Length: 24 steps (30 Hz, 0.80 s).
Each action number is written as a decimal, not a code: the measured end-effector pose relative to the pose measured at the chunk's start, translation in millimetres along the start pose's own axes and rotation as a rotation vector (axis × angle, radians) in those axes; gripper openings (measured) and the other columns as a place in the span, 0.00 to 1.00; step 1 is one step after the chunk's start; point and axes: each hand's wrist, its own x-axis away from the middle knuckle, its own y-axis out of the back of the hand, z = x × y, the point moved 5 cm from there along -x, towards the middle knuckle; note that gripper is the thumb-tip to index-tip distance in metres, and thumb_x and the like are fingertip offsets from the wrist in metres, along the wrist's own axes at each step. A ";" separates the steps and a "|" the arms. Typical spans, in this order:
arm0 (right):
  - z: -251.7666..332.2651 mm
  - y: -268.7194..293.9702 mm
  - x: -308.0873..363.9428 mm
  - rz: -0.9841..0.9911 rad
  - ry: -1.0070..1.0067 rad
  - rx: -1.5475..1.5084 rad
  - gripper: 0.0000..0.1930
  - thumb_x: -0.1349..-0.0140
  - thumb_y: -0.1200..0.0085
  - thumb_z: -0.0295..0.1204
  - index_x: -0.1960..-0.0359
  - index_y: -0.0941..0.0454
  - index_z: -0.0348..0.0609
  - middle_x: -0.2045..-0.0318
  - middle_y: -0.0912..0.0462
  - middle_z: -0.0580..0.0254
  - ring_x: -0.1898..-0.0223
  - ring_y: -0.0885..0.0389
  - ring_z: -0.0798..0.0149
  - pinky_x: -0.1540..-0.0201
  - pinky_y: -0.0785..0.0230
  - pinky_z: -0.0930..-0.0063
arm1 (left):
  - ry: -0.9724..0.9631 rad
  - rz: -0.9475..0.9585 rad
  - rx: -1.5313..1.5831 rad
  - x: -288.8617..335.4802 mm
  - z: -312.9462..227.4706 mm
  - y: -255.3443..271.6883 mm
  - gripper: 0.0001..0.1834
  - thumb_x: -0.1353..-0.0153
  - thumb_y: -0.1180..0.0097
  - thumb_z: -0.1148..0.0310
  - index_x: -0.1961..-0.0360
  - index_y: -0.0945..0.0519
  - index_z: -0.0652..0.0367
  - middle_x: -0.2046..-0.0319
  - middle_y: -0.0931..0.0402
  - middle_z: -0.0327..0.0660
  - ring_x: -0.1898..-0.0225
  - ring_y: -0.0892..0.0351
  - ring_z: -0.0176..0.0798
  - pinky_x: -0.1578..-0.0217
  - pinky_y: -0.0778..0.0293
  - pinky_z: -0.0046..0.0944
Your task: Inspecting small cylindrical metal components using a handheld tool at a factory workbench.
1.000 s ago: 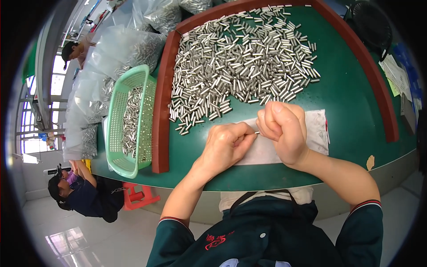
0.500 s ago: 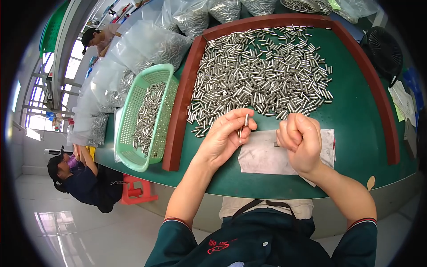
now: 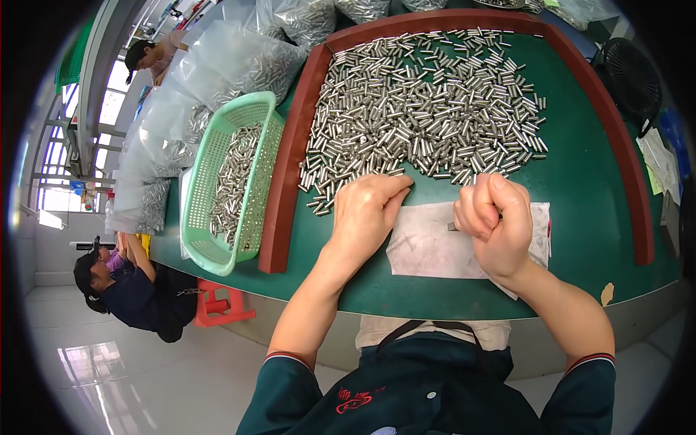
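Observation:
A wide heap of short shiny metal pins (image 3: pixel 428 109) lies on the green tabletop in front of me. At the heap's near edge, my left hand (image 3: pixel 365 215) has its back turned up. Its thumb and index finger press together, and whatever they hold is hidden. My right hand (image 3: pixel 499 226) is curled closed above a stained white cloth (image 3: pixel 428 250). From that hand's left side pokes the dull grey end of a metal pin (image 3: pixel 453 227); the rest is covered by my fingers.
A red-brown raised border (image 3: pixel 284 181) frames the heap. Left of it stands a green plastic basket (image 3: pixel 205 185) holding more pins. Clear bags (image 3: pixel 250 61) of pins line the far left, a black fan (image 3: pixel 629 76) stands at right. Two people (image 3: pixel 130 290) are at the left.
My left hand has rolled from palm-up, showing pins in its fingers, to back-up, its fingertips now at the heap's edge. My right hand stays closed over the cloth. The view has shifted slightly.

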 end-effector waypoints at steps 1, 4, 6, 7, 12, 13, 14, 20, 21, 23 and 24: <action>-0.2 0.6 -0.1 -0.002 0.001 0.002 0.19 0.41 0.69 0.31 0.91 0.48 0.45 0.93 0.46 0.70 0.89 0.52 0.77 0.85 0.58 0.81 | -0.027 0.007 -0.020 -0.7 -1.4 -0.6 0.04 0.56 0.44 0.76 0.75 0.22 0.61 0.80 0.25 0.45 0.77 0.25 0.47 0.76 0.30 0.40; 0.3 2.9 -0.2 -0.011 0.005 0.005 0.19 0.41 0.69 0.31 0.91 0.47 0.45 0.93 0.46 0.70 0.88 0.51 0.77 0.85 0.58 0.81 | 0.054 0.040 0.022 -2.4 -3.4 -0.1 0.04 0.55 0.44 0.76 0.76 0.24 0.62 0.88 0.31 0.42 0.86 0.30 0.40 0.83 0.35 0.36; 1.3 3.1 -0.2 -0.013 0.007 0.014 0.19 0.41 0.68 0.30 0.91 0.48 0.45 0.93 0.46 0.71 0.88 0.51 0.77 0.85 0.58 0.81 | 0.241 0.152 0.216 1.1 -2.3 -0.4 0.05 0.54 0.42 0.75 0.76 0.25 0.63 0.92 0.41 0.37 0.89 0.42 0.30 0.86 0.43 0.31; 1.0 3.3 -0.3 -0.022 0.009 0.014 0.19 0.41 0.68 0.30 0.91 0.48 0.45 0.93 0.46 0.71 0.88 0.51 0.77 0.85 0.58 0.81 | 0.269 0.151 0.326 2.3 -7.6 -1.0 0.06 0.54 0.41 0.74 0.77 0.26 0.64 0.92 0.46 0.33 0.88 0.49 0.25 0.87 0.47 0.29; -0.2 3.5 -1.0 -0.024 0.015 0.022 0.19 0.40 0.69 0.33 0.91 0.48 0.47 0.94 0.46 0.71 0.89 0.54 0.77 0.85 0.59 0.80 | 0.033 0.280 0.174 8.0 -26.8 -14.7 0.09 0.54 0.40 0.69 0.79 0.27 0.62 0.92 0.39 0.37 0.89 0.38 0.35 0.87 0.41 0.35; 0.4 3.0 -0.9 -0.022 0.030 0.055 0.21 0.39 0.70 0.36 0.91 0.48 0.48 0.95 0.47 0.71 0.90 0.56 0.76 0.86 0.60 0.79 | -0.052 0.279 0.094 9.5 -27.5 -16.2 0.10 0.54 0.40 0.67 0.79 0.26 0.61 0.91 0.36 0.40 0.87 0.34 0.40 0.85 0.39 0.38; 1.5 2.6 -0.3 -0.025 0.030 0.054 0.21 0.39 0.70 0.36 0.91 0.48 0.48 0.95 0.47 0.71 0.90 0.56 0.76 0.86 0.60 0.79 | -0.053 0.283 0.094 9.7 -27.9 -14.9 0.10 0.54 0.40 0.67 0.79 0.26 0.61 0.91 0.36 0.40 0.87 0.34 0.40 0.85 0.39 0.38; 4.7 8.5 1.0 -0.046 -0.003 -0.092 0.19 0.41 0.69 0.32 0.91 0.48 0.46 0.93 0.47 0.72 0.88 0.52 0.77 0.84 0.59 0.81 | 0.070 0.480 0.191 9.3 -30.3 -6.3 0.12 0.64 0.37 0.72 0.75 0.24 0.62 0.90 0.46 0.34 0.86 0.45 0.31 0.85 0.46 0.32; 5.6 8.0 1.3 -0.047 -0.005 -0.093 0.19 0.41 0.69 0.32 0.91 0.48 0.46 0.93 0.47 0.72 0.88 0.52 0.77 0.84 0.59 0.81 | 0.072 0.482 0.192 9.7 -29.2 -4.7 0.12 0.64 0.37 0.72 0.75 0.24 0.62 0.90 0.46 0.34 0.86 0.45 0.31 0.85 0.46 0.32; 6.2 6.4 1.9 -0.034 -0.011 -0.086 0.19 0.41 0.68 0.32 0.91 0.48 0.46 0.93 0.47 0.72 0.88 0.52 0.77 0.84 0.59 0.81 | 0.038 0.501 0.216 10.0 -29.9 -2.5 0.10 0.63 0.38 0.73 0.76 0.24 0.62 0.90 0.45 0.34 0.86 0.44 0.31 0.85 0.47 0.32; 5.7 5.9 2.0 -0.036 -0.012 -0.087 0.19 0.41 0.68 0.32 0.91 0.48 0.46 0.93 0.47 0.72 0.88 0.52 0.77 0.84 0.59 0.81 | 0.038 0.503 0.217 11.5 -26.5 -3.6 0.10 0.63 0.38 0.73 0.76 0.24 0.62 0.90 0.45 0.34 0.86 0.44 0.31 0.85 0.47 0.32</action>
